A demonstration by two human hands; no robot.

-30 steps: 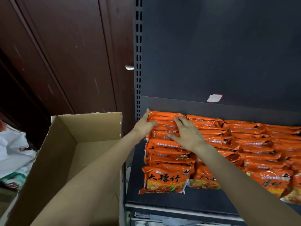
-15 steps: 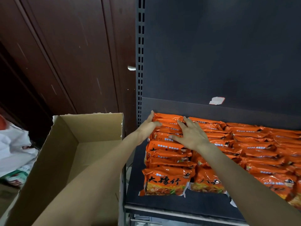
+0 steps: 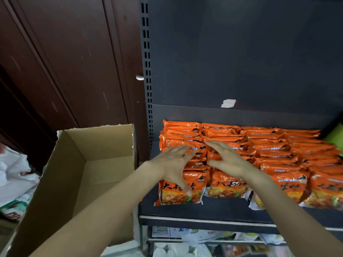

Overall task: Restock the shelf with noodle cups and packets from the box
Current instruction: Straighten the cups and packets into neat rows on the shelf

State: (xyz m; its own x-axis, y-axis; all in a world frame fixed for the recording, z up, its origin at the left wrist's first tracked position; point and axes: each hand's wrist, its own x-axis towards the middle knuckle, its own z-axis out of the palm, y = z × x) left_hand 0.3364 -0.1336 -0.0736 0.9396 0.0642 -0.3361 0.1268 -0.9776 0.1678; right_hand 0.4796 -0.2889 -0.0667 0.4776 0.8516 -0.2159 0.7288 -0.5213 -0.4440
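Hovering over the leftmost rows of orange noodle packets (image 3: 241, 151) on the shelf (image 3: 204, 210), the left hand (image 3: 172, 164) and right hand (image 3: 224, 158) are spreading flat, gripping nothing. Tidying seems nearly finished; next probably means reaching into the box (image 3: 96, 164), whose bottom is lying partly hidden.

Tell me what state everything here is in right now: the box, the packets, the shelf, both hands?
cardboard box: open on top, nothing visible inside.
orange noodle packets: lined up in rows on the shelf.
shelf: loaded, with a bare strip along its front edge.
left hand: fingers spread, over the leftmost row.
right hand: fingers spread, over the next row.
green packet: at the far right, mostly cut off.
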